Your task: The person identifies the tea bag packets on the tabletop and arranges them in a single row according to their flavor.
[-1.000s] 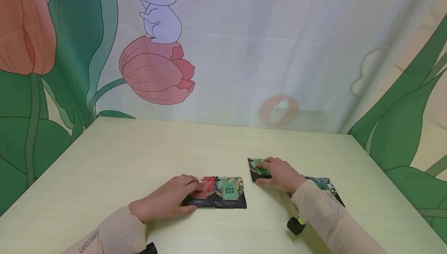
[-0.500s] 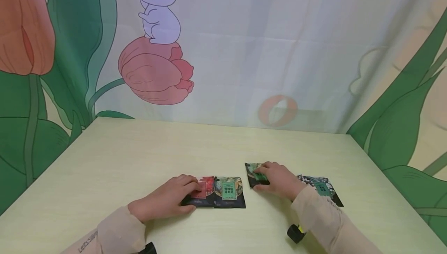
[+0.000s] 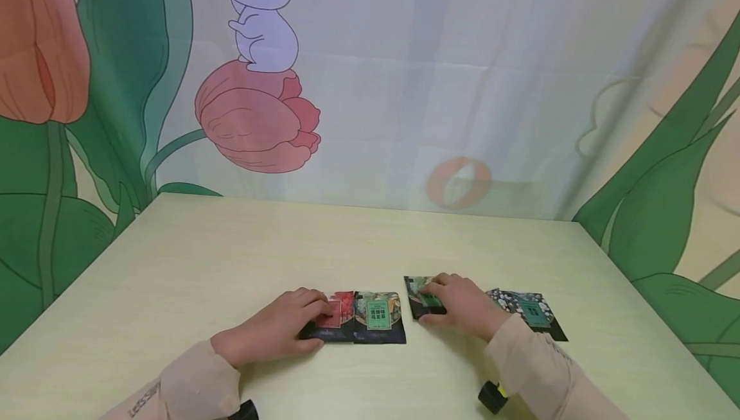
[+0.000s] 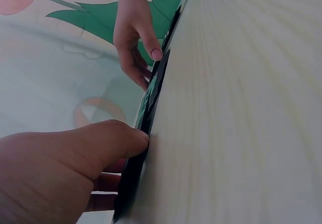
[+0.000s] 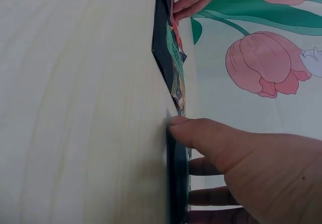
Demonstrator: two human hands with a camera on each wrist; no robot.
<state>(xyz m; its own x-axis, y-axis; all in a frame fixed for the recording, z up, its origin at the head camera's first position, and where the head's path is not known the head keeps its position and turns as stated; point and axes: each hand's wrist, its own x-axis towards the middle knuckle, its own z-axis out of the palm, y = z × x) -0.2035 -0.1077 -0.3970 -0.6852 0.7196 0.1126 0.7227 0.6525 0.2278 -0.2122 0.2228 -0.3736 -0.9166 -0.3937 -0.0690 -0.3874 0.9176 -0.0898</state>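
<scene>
My left hand (image 3: pixel 277 329) rests on a red-labelled tea sachet (image 3: pixel 345 307), fingers over its face and thumb (image 4: pixel 137 142) at its near edge. Directly to the right, edge against edge, lies a green-labelled tea sachet (image 3: pixel 379 316). My right hand (image 3: pixel 465 307) presses on another green sachet (image 3: pixel 417 295), fingers across the top and thumb (image 5: pixel 181 126) at the near edge; the hand hides its right part. That sachet lies just right of the pair, slightly farther back and tilted. In the right wrist view it is low against the tabletop.
A dark floral sachet with a teal label (image 3: pixel 534 312) lies behind my right wrist, partly covered by the sleeve. The pale wooden table (image 3: pixel 260 240) ends at a printed curtain (image 3: pixel 376 86). A black wrist device (image 3: pixel 493 397) sits under the right forearm.
My right hand has drawn its green sachet toward me and slightly left, closer to the row. More of the floral sachet shows. My left hand has stayed in place.
</scene>
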